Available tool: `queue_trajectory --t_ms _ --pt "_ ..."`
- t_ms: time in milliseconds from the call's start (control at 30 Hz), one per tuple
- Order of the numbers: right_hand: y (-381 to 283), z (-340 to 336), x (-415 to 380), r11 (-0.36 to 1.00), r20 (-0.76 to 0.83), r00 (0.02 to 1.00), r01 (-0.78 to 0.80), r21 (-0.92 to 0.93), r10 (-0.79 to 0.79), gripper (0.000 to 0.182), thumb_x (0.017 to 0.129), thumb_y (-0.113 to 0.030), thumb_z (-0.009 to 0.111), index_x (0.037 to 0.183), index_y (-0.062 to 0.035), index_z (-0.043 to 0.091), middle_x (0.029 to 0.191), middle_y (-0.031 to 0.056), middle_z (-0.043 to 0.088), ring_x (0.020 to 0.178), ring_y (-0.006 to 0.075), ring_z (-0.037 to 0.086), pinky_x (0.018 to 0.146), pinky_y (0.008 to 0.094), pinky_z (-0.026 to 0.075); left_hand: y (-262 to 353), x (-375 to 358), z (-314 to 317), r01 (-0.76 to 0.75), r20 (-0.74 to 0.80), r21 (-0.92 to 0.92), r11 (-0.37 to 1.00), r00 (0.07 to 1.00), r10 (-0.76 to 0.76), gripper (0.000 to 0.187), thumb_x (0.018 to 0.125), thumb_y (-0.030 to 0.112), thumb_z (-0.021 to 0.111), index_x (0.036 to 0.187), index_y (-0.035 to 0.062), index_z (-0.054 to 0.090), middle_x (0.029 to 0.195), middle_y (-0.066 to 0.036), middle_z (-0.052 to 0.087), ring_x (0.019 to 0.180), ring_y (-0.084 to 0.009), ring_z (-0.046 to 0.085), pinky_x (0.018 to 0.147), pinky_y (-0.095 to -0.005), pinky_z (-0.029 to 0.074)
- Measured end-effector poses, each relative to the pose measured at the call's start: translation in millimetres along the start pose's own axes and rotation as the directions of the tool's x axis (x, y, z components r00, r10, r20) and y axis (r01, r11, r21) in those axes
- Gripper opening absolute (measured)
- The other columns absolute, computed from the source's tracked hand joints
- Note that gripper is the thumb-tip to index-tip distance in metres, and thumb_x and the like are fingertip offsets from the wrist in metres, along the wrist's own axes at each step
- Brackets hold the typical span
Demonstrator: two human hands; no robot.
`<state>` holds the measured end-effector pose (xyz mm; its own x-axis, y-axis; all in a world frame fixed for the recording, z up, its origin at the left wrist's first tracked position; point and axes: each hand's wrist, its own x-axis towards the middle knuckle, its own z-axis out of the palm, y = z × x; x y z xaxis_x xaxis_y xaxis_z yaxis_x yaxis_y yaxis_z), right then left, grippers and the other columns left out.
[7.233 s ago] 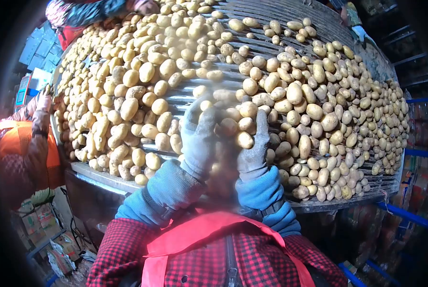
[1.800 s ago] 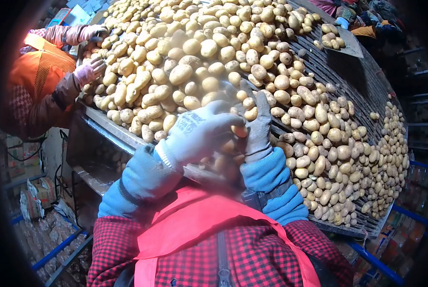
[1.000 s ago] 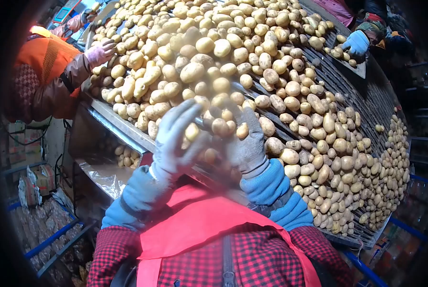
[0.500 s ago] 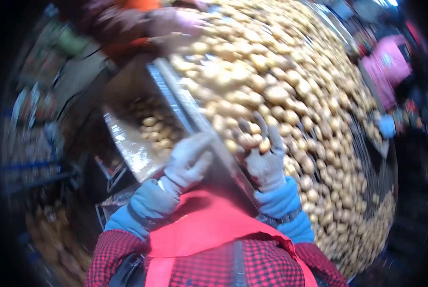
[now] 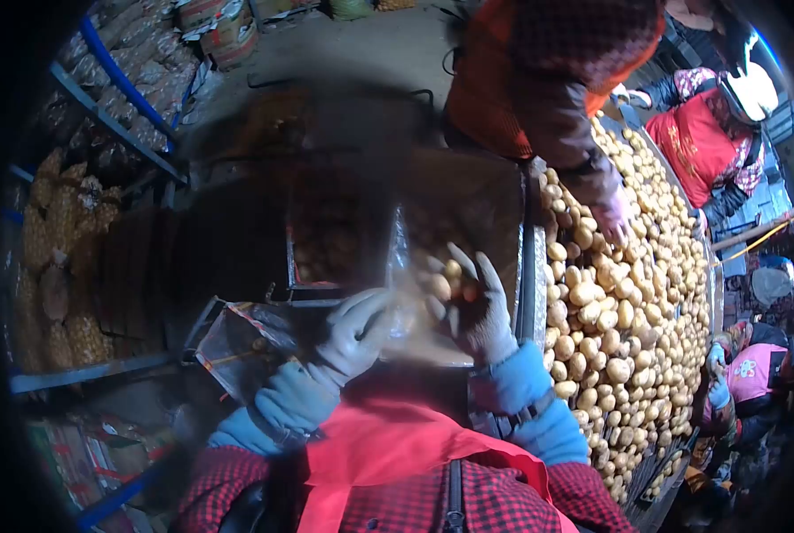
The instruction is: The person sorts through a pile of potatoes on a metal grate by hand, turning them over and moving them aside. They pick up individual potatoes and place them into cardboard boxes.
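Observation:
My right hand [image 5: 481,311], in a soiled pale glove, has its fingers spread around a few small potatoes [image 5: 441,282] above an open-topped container [image 5: 481,200]. To its left, my left hand [image 5: 357,329] in a whitish glove is near the container's front edge, fingers bent and somewhat blurred; whether it holds anything is hidden. More potatoes lie dimly inside the container. Right of the container, many potatoes [image 5: 619,342] cover a long sorting surface.
A co-worker in an orange apron [image 5: 495,89] reaches onto the potatoes. Other people, in red [image 5: 694,147] and pink [image 5: 757,373], are across the surface. An open bag [image 5: 237,342] stands at lower left; filled net sacks [image 5: 82,329] are behind it.
The view has swung left. My right hand has moved with potatoes from over the potato surface to above the container. My left hand has left the metal edge.

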<state>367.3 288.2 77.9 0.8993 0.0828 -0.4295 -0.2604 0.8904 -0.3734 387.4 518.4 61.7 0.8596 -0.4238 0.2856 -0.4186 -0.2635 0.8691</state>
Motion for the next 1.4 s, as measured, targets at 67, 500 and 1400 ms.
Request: queue_trajectory --t_ms 67,500,1400 --pt "-3 36 48 0.999 -0.006 1.0 -0.012 -0.031 0.011 0.053 0.103 -0.053 0.055 0.141 -0.0166 0.051 0.122 0.012 0.064 0.112 0.032 0.066 0.086 0.0412 0.055 -11 -14 -12 0.085 -0.048 0.014 0.996 0.995 -0.085 0.032 0.093 0.004 0.066 0.125 -0.0025 0.068 0.122 -0.017 0.069 0.106 -0.0261 0.07 0.095 -0.0365 0.056" --pt "-15 34 46 0.974 -0.144 0.987 0.04 -0.224 -0.074 0.043 0.106 -0.043 0.054 0.136 -0.0121 0.054 0.115 0.0111 0.063 0.085 0.0201 0.057 0.078 0.0374 0.049 -26 3 -13 0.122 0.021 0.07 0.99 0.992 -0.124 0.03 0.099 0.008 0.061 0.127 -0.0014 0.066 0.121 -0.017 0.069 0.107 -0.0252 0.067 0.097 -0.0373 0.053" --pt "112 -191 -487 0.36 -0.654 0.257 0.932 -0.026 -0.711 0.059 0.109 -0.045 0.041 0.154 -0.0072 0.041 0.141 0.0193 0.058 0.113 0.0347 0.065 0.094 0.0454 0.057 228 -62 343 -0.649 0.743 -0.432 0.626 0.137 0.655 0.027 0.087 0.004 0.072 0.115 0.005 0.072 0.113 -0.015 0.072 0.107 -0.0341 0.068 0.096 -0.0425 0.052"
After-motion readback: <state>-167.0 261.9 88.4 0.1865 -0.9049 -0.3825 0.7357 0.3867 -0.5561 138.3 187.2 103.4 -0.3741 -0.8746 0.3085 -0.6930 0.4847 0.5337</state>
